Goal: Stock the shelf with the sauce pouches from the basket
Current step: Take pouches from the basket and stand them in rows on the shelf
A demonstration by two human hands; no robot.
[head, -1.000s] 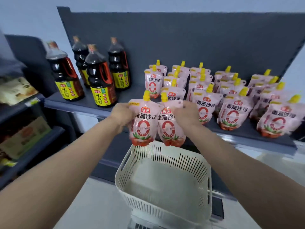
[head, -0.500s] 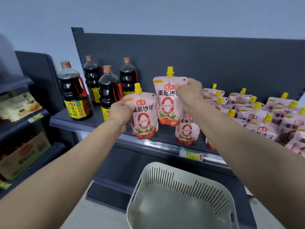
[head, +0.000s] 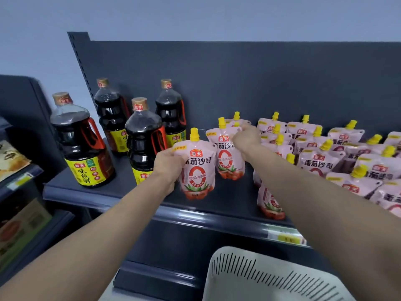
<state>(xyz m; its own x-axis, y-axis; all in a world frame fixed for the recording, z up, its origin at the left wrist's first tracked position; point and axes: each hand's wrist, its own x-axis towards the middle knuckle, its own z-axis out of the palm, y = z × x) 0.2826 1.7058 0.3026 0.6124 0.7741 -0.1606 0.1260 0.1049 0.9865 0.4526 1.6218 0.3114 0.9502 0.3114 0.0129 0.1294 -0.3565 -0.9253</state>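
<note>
My left hand [head: 168, 162] grips a pink sauce pouch [head: 198, 170] with a yellow cap by its upper left edge, over the front of the dark shelf [head: 97, 192]. My right hand [head: 246, 137] holds a second pink pouch [head: 226, 157] by its top right corner, further back, its bottom at the shelf surface. Several more pouches [head: 319, 157] stand in rows to the right, and one [head: 270, 200] stands under my right forearm at the shelf edge. The white slotted basket [head: 249, 276] sits below, its visible part holding nothing.
Several dark soy sauce bottles [head: 80, 144] with yellow labels stand on the shelf's left part, close to my left hand. A second shelving unit with packaged goods [head: 13, 157] is at far left. A yellow price tag [head: 286, 237] is on the shelf rail.
Both hands lifted the two pouches out of the basket and carried them up and forward to the shelf. The right pouch went further back and came down onto the shelf.
</note>
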